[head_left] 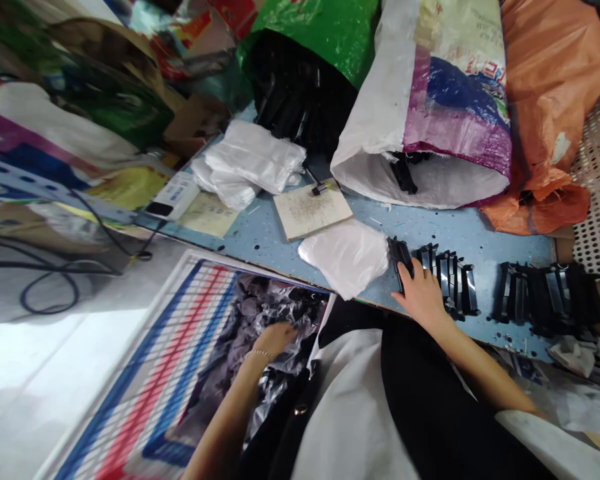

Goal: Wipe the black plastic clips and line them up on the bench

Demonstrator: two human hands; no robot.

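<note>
The black pieces (396,251) under the right hand (423,293) lie near the front edge of the light-blue desk (445,230), just beside a stack of thin white bags (347,257). The right hand's grip is closed round them, thumb on the near side and fingers over the top. To the right of this hand stands a row of similar shiny parts (450,280), and farther right along the edge a second row (530,293).

The left hand (277,339), a bracelet (260,353) at its wrist, reaches down into a red, blue and white basket (153,360) beside the desk, over dark items in clear plastic (265,300); blur hides its fingertips, so I cannot tell whether that grip is spread or pinching anything.

Behind the white bags, a pale block (305,217) carries a small black tool (321,189). Beyond it sit a larger pile of folded white plastic (255,157), a green bag (325,33) with black contents, an open white-and-purple sack (375,127) and an orange sack (555,87)
</note>
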